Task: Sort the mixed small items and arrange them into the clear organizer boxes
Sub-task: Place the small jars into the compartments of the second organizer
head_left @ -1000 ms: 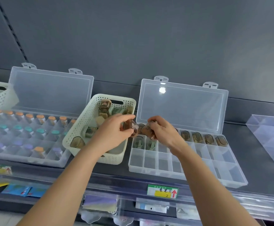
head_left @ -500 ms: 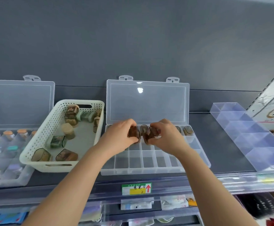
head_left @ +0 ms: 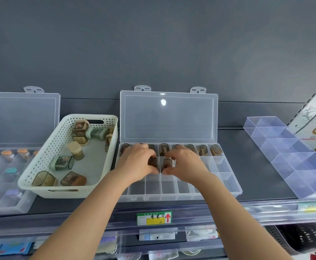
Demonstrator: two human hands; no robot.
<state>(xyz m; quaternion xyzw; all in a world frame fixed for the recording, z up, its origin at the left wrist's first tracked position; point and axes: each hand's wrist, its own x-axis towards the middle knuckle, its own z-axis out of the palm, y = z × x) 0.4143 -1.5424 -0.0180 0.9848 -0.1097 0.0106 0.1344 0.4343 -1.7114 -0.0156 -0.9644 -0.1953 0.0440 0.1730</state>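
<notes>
We note a cream hole-dotted basket (head_left: 50, 152), smoky brown cases (head_left: 216, 150) in the clear organizer box (head_left: 226, 177), orange, teal and purple caps (head_left: 6, 152) at left, and a green-yellow label (head_left: 151, 218) with red arrow (head_left: 168, 217).

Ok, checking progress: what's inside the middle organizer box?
In the organizer box, brown jars fill the visible back-row compartments; the left hand and right hand each hold one in the second row. The hands cover several compartments.

— How many cream perforated plastic baskets (head_left: 40, 166)?
— One. Flanking it, two clear lidded organizer boxes: right box (head_left: 226, 182), left box (head_left: 20, 117).
— And small tinted plastic capsules (head_left: 73, 178) inside the basket?
— About nine. Farther right of it, one clear open divider tray (head_left: 292, 162).
</notes>
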